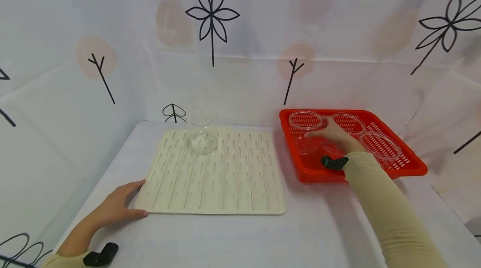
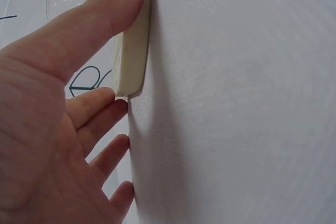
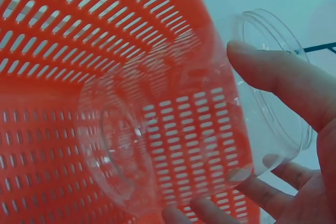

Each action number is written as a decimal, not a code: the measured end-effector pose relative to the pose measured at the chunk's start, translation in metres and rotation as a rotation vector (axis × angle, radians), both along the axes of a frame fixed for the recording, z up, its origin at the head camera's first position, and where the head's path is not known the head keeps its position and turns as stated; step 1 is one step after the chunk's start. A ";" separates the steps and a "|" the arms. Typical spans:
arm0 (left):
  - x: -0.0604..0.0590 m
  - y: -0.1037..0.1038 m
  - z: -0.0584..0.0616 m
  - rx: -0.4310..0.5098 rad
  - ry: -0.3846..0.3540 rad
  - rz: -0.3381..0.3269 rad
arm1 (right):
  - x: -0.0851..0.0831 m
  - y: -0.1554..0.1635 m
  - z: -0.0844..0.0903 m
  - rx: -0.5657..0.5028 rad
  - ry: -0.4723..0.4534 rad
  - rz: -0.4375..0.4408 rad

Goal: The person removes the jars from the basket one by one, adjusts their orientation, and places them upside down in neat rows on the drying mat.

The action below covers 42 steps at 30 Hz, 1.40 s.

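- Right hand (image 1: 336,134): reaches into the red slotted basket (image 1: 411,163); thumb and fingers (image 3: 278,74) curl around a clear plastic cup (image 3: 184,114), grasping it by the side near its rim. In the right wrist view the cup lies tilted on its side against the basket's slotted floor, mouth toward the palm.
- Clear plastic cup, location: left half of the red basket, under the right hand; in the head view it is mostly covered by the hand.
- Other clear cups in the basket: one at the back left corner (image 1: 305,120), one at the back middle (image 1: 349,122), one on the right side (image 1: 381,145); all stand mouth up, apart from each other.
- Left hand (image 1: 114,207): lies flat on the white table (image 1: 240,238), fingers straight and relaxed, holding nothing; its thumb (image 2: 105,14) and fingertips touch the near left corner of the cream drying mat (image 1: 214,172).
- Cream drying mat: ridged, flat on the table, just left of the red basket without touching it.
- Clear cup on the mat (image 1: 203,134): at the mat's far edge, well apart from both hands.
- Sleeves: beige, with a black wrist-worn device on each arm (image 1: 334,162).
- Backdrop: white cloth printed with black flowers and twigs (image 1: 212,13).
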State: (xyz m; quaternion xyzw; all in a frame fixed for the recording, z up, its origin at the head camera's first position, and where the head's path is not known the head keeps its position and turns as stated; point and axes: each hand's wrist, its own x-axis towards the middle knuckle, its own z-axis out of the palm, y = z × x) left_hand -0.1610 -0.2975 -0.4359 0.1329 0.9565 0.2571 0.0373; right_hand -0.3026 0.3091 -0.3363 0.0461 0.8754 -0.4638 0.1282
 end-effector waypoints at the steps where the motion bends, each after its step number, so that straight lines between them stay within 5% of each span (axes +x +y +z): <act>1: 0.000 0.000 0.000 0.005 0.000 -0.003 | 0.000 0.000 0.001 0.002 0.001 -0.004; 33: -0.002 0.000 -0.001 -0.009 -0.015 -0.012 | 0.042 -0.014 0.051 0.132 0.120 0.051; 42: -0.005 0.018 0.019 0.068 -0.024 0.008 | 0.054 -0.020 0.057 0.152 0.173 0.064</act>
